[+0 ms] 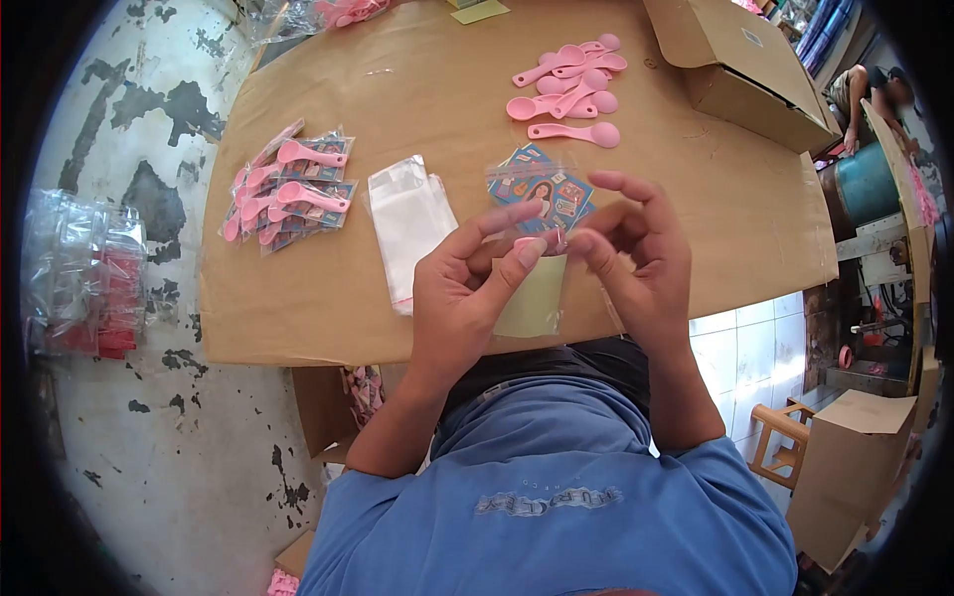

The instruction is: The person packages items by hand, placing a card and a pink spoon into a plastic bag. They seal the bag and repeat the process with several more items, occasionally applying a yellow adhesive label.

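Observation:
My left hand (477, 268) pinches the top of a clear bag holding a pale green card (532, 296), and a bit of pink shows at its fingertips. Close to the bag's top right corner, my right hand (636, 253) has its thumb and fingers apart. Blue printed cards (568, 199) lie just beyond both hands. Left of my left hand is a stack of clear empty bags (407, 223). Loose pink spoons (576, 89) lie farther back, and bagged spoons with cards (298, 194) are piled at the table's left.
Brown paper covers the table (696, 238). An open cardboard box (745, 74) sits at its back right corner. Another person (855, 99) is beyond the right edge. A wooden stool (780, 437) and a carton (850, 477) stand at the lower right; plastic packs (89, 278) are at the far left.

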`<action>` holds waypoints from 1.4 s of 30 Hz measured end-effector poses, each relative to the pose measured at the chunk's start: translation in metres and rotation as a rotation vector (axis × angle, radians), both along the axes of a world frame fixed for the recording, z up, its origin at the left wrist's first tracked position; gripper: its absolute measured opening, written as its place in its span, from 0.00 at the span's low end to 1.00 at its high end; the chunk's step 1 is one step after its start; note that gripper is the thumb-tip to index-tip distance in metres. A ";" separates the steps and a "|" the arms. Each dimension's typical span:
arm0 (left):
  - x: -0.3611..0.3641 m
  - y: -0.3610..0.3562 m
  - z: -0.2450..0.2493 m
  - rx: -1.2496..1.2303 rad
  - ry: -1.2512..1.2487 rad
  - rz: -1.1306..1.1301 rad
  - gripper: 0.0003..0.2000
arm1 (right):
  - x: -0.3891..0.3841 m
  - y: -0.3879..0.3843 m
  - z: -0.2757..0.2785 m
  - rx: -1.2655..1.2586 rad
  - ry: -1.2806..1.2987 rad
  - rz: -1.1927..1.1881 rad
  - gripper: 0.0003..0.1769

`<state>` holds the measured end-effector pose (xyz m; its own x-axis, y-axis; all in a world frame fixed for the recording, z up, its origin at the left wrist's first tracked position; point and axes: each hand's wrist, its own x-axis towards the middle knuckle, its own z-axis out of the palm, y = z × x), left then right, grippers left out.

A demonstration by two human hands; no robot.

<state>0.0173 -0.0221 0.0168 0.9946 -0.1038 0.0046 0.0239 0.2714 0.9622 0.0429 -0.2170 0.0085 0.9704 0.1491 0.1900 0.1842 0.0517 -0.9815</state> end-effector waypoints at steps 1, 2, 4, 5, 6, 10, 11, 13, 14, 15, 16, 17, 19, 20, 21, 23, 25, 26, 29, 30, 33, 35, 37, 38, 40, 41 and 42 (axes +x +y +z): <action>-0.001 -0.001 0.002 0.044 -0.028 0.023 0.23 | 0.003 0.000 0.000 -0.087 -0.170 -0.090 0.29; -0.003 -0.003 0.004 0.053 -0.056 0.039 0.24 | 0.007 0.001 0.000 -0.175 -0.340 -0.180 0.27; -0.005 -0.009 0.006 0.068 -0.113 0.069 0.28 | 0.014 0.004 0.006 -0.332 -0.596 -0.280 0.23; -0.006 -0.010 0.005 0.078 -0.125 0.053 0.29 | 0.017 0.007 0.013 -0.401 -0.681 -0.288 0.21; -0.008 -0.009 0.002 0.086 -0.135 0.038 0.31 | 0.018 0.010 0.018 -0.472 -0.765 -0.294 0.19; -0.011 -0.005 -0.004 0.311 -0.182 0.018 0.33 | 0.020 0.021 0.022 -0.608 -0.854 -0.375 0.17; -0.012 -0.004 -0.004 0.359 -0.190 0.021 0.33 | 0.021 0.023 0.019 -0.611 -0.869 -0.377 0.17; -0.012 -0.005 -0.003 0.388 -0.192 0.033 0.33 | 0.023 0.026 0.016 -0.610 -0.900 -0.384 0.17; -0.012 -0.005 -0.001 0.426 -0.223 0.044 0.33 | 0.023 0.027 0.014 -0.608 -0.915 -0.390 0.17; -0.013 -0.006 0.001 0.464 -0.253 0.054 0.33 | 0.023 0.028 0.013 -0.605 -0.928 -0.397 0.17; -0.013 -0.006 0.003 0.502 -0.284 0.063 0.32 | 0.023 0.028 0.013 -0.601 -0.928 -0.394 0.16; -0.014 -0.006 0.006 0.515 -0.278 0.055 0.32 | 0.024 0.027 0.013 -0.598 -0.929 -0.393 0.15; -0.015 -0.006 0.010 0.543 -0.268 0.029 0.32 | 0.025 0.025 0.014 -0.576 -0.906 -0.377 0.14; -0.014 -0.005 0.010 0.557 -0.265 0.013 0.32 | 0.025 0.024 0.015 -0.559 -0.883 -0.363 0.14; -0.014 -0.005 0.010 0.574 -0.265 -0.008 0.32 | 0.026 0.023 0.015 -0.543 -0.859 -0.349 0.13; -0.014 -0.005 0.006 0.537 -0.251 -0.037 0.31 | 0.027 0.019 0.015 -0.445 -0.755 -0.370 0.11; -0.015 -0.006 -0.001 0.402 -0.206 -0.041 0.30 | 0.034 0.013 0.015 -0.194 -0.595 -0.383 0.08; -0.015 -0.006 -0.003 0.317 -0.177 -0.037 0.29 | 0.041 0.008 0.013 0.005 -0.483 -0.384 0.07; -0.014 -0.006 0.000 0.042 -0.067 0.005 0.24 | 0.046 -0.008 0.023 0.495 -0.226 -0.333 0.05; -0.011 -0.004 0.000 -0.003 -0.047 0.023 0.22 | 0.046 -0.015 0.026 0.639 -0.153 -0.307 0.05; -0.008 0.004 -0.004 -0.064 -0.019 0.050 0.17 | 0.045 -0.043 0.002 0.662 -0.230 0.074 0.05; -0.005 0.006 -0.010 -0.075 -0.051 0.065 0.15 | 0.033 -0.041 0.001 0.536 -0.140 0.166 0.06; -0.002 0.005 -0.017 -0.079 -0.126 0.079 0.14 | 0.016 -0.027 0.004 0.324 -0.053 0.179 0.07; -0.001 0.005 -0.017 -0.075 -0.136 0.080 0.14 | 0.009 -0.010 0.009 0.203 -0.039 0.182 0.07; 0.000 0.005 -0.016 -0.064 -0.161 0.082 0.14 | 0.006 0.006 0.008 0.098 -0.007 0.189 0.08; -0.001 0.005 -0.015 -0.065 -0.153 0.087 0.14 | 0.006 0.011 0.001 0.114 0.013 0.195 0.09; -0.002 0.006 -0.014 -0.065 -0.145 0.094 0.14 | 0.007 0.013 -0.002 0.131 0.032 0.202 0.10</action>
